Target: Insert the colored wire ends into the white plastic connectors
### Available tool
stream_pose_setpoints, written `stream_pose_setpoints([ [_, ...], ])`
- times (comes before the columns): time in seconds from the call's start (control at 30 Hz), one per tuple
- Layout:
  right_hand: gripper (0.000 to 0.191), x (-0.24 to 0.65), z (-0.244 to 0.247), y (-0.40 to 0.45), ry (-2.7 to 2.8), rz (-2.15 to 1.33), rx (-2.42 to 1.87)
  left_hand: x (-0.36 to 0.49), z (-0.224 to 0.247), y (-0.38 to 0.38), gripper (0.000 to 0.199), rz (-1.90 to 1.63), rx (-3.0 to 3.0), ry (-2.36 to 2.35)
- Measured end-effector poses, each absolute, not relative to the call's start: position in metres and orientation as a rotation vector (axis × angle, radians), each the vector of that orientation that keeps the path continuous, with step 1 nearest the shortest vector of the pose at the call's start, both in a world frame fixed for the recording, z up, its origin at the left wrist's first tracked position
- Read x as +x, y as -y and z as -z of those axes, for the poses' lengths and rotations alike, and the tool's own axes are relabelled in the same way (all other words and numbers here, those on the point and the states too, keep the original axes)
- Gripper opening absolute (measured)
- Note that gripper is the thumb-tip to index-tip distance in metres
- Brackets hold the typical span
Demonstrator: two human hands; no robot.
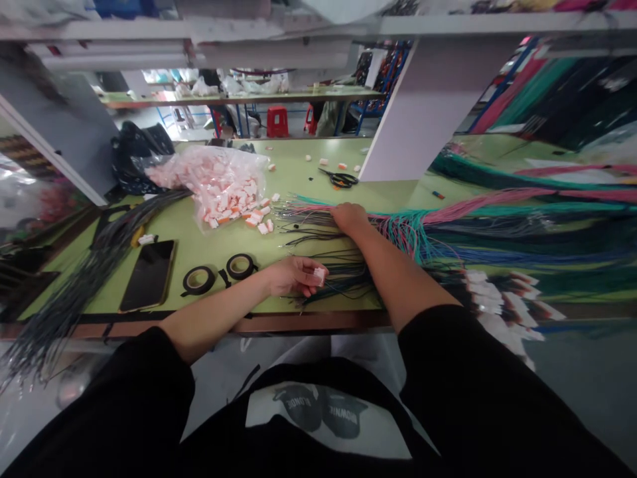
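Note:
My left hand [294, 275] is closed round a small white and orange connector [319, 274] near the table's front edge, with a dark wire beside it. Farther back, my right hand [350, 219] reaches onto the wire ends, its fingers bent down over pink and dark wires; what they hold, if anything, is too small to make out. Bundles of pink wires [472, 204], teal wires [418, 229] and blue wires [478, 254] run off to the right. Dark wires [343, 269] lie between my two hands.
A clear bag of connectors [219, 176] lies open at the back left. Black scissors [341, 179] rest behind my right hand. Two black tape rolls [198, 280] and a phone [148, 275] are on the left. Finished-looking white connectors [490, 295] hang at the right front edge.

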State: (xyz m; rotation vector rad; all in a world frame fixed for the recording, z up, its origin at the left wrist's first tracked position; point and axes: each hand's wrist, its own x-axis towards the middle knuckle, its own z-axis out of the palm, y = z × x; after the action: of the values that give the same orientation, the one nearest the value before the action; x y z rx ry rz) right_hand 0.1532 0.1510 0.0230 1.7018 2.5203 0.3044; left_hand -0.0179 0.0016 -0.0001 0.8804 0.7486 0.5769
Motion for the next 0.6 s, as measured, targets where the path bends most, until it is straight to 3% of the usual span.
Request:
stream_pose_setpoints([
  [0.33,0.041,0.163,-0.036,-0.142,-2.486,-0.211,2.259,-0.018,0.004,-0.002,0.034,-0.617,0.876,-0.74],
  [0.5,0.03,0.164,-0.044,-0.132,-2.653,0.023,2.02,-0.018,0.008,-0.003,0.034,-0.629,0.864,-0.741],
  [0.6,0.029,0.172,-0.053,-0.13,-2.514,-0.02,2.181,-0.018,0.01,-0.004,0.029,-0.65,0.872,-0.726],
])
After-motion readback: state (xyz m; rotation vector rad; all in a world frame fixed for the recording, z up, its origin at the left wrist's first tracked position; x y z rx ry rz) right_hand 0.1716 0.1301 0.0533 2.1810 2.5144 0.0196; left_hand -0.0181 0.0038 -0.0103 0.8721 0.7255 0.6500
